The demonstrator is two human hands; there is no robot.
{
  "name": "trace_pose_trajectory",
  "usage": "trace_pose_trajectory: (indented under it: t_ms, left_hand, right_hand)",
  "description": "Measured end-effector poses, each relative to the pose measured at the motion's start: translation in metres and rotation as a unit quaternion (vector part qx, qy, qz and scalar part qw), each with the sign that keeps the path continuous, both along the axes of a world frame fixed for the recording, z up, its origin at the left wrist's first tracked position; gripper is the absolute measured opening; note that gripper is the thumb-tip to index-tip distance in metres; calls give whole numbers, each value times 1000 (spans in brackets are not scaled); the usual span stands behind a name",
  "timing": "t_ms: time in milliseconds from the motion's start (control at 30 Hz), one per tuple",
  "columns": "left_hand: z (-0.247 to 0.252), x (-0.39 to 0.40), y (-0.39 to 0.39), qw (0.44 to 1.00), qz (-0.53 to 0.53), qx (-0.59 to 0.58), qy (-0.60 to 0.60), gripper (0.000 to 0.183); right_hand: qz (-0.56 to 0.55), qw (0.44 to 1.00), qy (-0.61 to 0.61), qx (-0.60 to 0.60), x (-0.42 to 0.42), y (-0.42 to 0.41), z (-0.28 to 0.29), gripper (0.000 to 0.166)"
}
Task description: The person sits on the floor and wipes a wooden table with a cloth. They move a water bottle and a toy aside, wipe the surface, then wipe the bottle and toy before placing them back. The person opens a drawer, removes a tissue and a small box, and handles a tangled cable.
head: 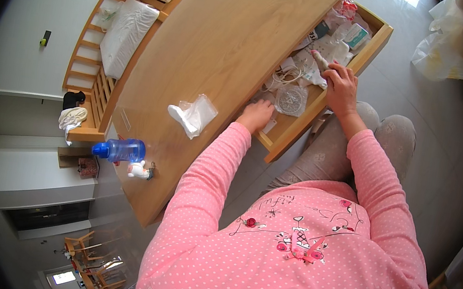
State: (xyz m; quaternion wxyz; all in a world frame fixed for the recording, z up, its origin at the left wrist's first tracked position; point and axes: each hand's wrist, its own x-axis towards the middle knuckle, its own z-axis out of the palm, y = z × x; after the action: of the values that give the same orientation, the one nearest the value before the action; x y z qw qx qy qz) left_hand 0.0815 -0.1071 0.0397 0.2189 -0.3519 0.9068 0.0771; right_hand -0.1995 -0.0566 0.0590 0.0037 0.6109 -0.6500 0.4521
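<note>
A wooden drawer (356, 67) stands pulled out from under the tabletop. Over its outer side, my right hand (340, 86) grips a small, pale, rolled object with pink ends (321, 61); its exact kind is unclear. My left hand (257, 116) reaches into the drawer's lower corner beside the table edge, its fingertips partly hidden near clear plastic. Close to it lie a round patterned disc in clear wrap (291, 100) and a white tag (269, 126). A coiled white cable (287, 74), a patterned white cloth or bag (311, 62) and a green-and-white box (356, 36) fill the rest.
On the wooden table (228, 45) rest a white item in a clear bag (193, 115), a blue water bottle (120, 150) and a small white figurine (140, 170). A wooden bench with wrapped cushions (128, 37) runs behind it. Plastic bags (445, 53) hang at upper right.
</note>
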Motion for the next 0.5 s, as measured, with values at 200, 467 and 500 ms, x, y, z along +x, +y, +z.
trace_pose_trajectory:
  t_ms: [200,467,500]
  left_hand:
    - [10,-6,-12,998,-53,-1,-35,29]
    - [4,3,-14,988,-118,-30,-96,24]
    - [10,0,-15,981,-147,-33,-123,23]
  right_hand:
    - [3,1000,10,-12,-1,-1,-3,9]
    - [2,1000,14,-7,2,-2,-2,9]
    - [1,1000,16,-8,2,-3,-3,9]
